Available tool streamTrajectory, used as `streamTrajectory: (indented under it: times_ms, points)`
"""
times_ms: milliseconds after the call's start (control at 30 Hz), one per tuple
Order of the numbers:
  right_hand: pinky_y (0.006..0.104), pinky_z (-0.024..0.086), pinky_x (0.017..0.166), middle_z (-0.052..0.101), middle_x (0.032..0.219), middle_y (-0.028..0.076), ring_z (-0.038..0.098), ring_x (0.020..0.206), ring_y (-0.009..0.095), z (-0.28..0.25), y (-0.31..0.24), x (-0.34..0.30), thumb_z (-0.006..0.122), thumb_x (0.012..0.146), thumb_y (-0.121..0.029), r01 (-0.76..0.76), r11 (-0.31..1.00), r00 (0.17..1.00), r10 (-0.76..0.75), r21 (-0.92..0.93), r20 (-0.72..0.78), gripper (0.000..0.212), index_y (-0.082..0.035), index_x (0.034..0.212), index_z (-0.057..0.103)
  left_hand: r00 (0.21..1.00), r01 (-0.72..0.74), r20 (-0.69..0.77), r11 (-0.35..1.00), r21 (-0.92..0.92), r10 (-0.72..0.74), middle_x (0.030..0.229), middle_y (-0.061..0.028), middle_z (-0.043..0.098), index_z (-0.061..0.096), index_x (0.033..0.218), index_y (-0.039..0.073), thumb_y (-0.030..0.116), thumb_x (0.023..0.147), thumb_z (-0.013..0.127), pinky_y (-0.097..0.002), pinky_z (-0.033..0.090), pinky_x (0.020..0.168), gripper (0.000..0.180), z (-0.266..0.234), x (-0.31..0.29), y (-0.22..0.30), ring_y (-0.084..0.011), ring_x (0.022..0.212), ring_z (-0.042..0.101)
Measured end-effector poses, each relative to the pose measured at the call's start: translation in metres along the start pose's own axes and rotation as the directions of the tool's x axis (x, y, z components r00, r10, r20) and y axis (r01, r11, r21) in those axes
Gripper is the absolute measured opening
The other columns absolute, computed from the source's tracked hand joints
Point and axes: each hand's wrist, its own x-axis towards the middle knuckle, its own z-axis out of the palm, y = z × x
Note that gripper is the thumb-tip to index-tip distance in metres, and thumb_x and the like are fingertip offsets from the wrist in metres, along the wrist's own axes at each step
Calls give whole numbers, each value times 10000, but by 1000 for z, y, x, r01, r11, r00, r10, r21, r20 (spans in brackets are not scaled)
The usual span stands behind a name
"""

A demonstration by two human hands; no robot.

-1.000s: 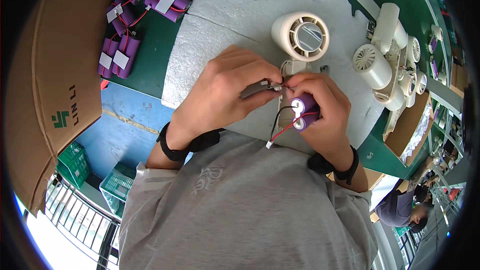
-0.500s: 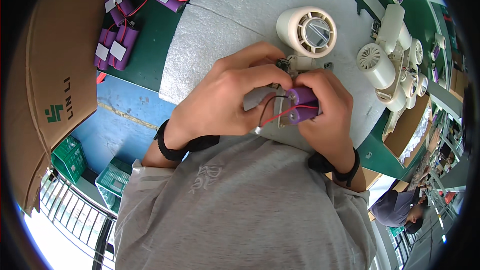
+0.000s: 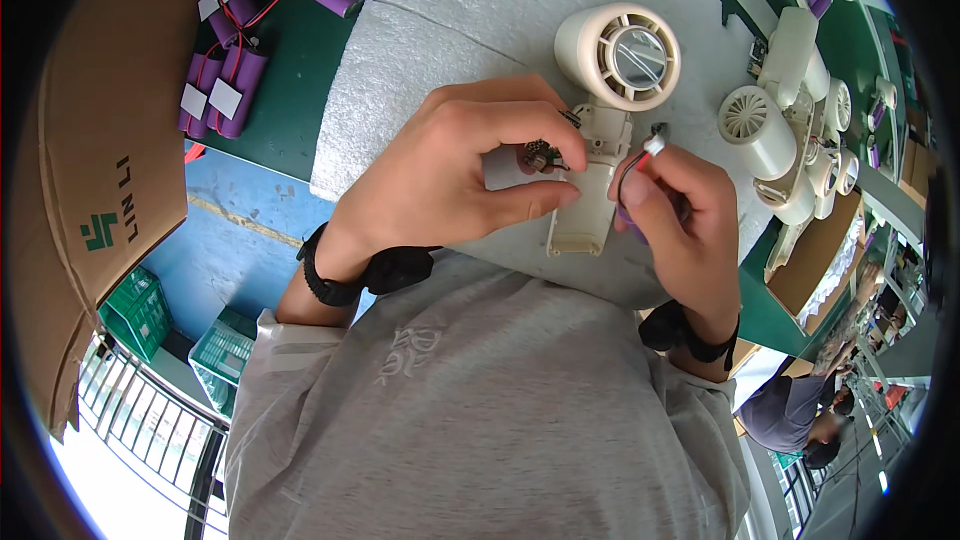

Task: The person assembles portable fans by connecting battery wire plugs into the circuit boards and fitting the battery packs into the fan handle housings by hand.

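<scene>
Your right hand [image 3: 690, 205], at 4 o'clock from the fan head: closed around a purple battery pack [image 3: 627, 212], most of it hidden by your fingers. Its red lead [image 3: 638, 160] and white plug [image 3: 655, 145] stick up past your index finger, toward 12.

Your left hand [image 3: 440, 170], at 8 o'clock from the fan head: fingers curled about a small circuit board [image 3: 541, 155], thumb apart from index. Cannot tell if the board is pinched or hangs from leads.

Change: half a second ago the pack sat between your hands, over the housing, plug trailing toward 8. Now you have drawn it off toward 3 and the plug points up. The cream open tray [image 3: 583, 208] of the handheld fan shows between your hands. Judgement: pack is loose from the tray, its plug joined to nothing, so the fitting work looks unfinished.

Outward: fan head [image 3: 617, 58] at the tray's 12 to 1 o'clock, on the white foam sheet [image 3: 440, 10]. More wired battery packs [image 3: 238, 95] at 10. Cluster of cream fans [image 3: 757, 130] at 2. Printed carton [image 3: 110, 130] at 9; green crates [image 3: 140, 312] at 8. Co-worker [image 3: 790, 412] at 4, well apart.
</scene>
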Motion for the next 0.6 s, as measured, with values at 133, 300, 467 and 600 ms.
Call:
streamTrajectory:
  times_ms: [133, 300, 467, 600]
  points:
    - [252, 388, 518, 587, 728, 51, 515, 560, 103, 4, -9, 2, 653, 884, -135, 118, 934, 993, -117, -339, 24, 159, 18, 858, 621, 1000, -8, 28, 992, -130, 11, 903, -88, 633, 676, 910, 30, 14, 717, 790, -287, 490, 699, 225, -3, 3, 0, -201, 784, 619]
    - [268, 356, 485, 579, 710, 54, 479, 520, 121, 9, -12, 5, 735, 795, -126, 201, 825, 979, -195, -528, 67, 159, 3, 813, 645, 999, -43, -5, 997, -66, 43, 859, -85, 630, 675, 923, 24, 115, 757, 795, -287, 468, 638, 225, -3, 2, -5, -186, 748, 598]
    - [267, 361, 484, 568, 696, 52, 491, 525, 133, 7, -10, 6, 772, 752, -146, 229, 886, 973, -225, -403, 58, 182, -2, 794, 669, 1000, 14, -18, 1000, -14, -14, 840, -90, 629, 670, 908, 17, 127, 782, 772, -283, 456, 598, 196, -2, 0, -3, -189, 709, 592]
    - [255, 359, 493, 562, 698, 48, 501, 546, 125, 7, 0, 6, 796, 718, -158, 291, 842, 946, -323, -455, 7, 220, -11, 844, 693, 1000, 0, -3, 1000, 4, 0, 827, -92, 627, 664, 881, 12, 116, 779, 769, -281, 456, 588, 180, -4, 0, -4, -195, 694, 596]
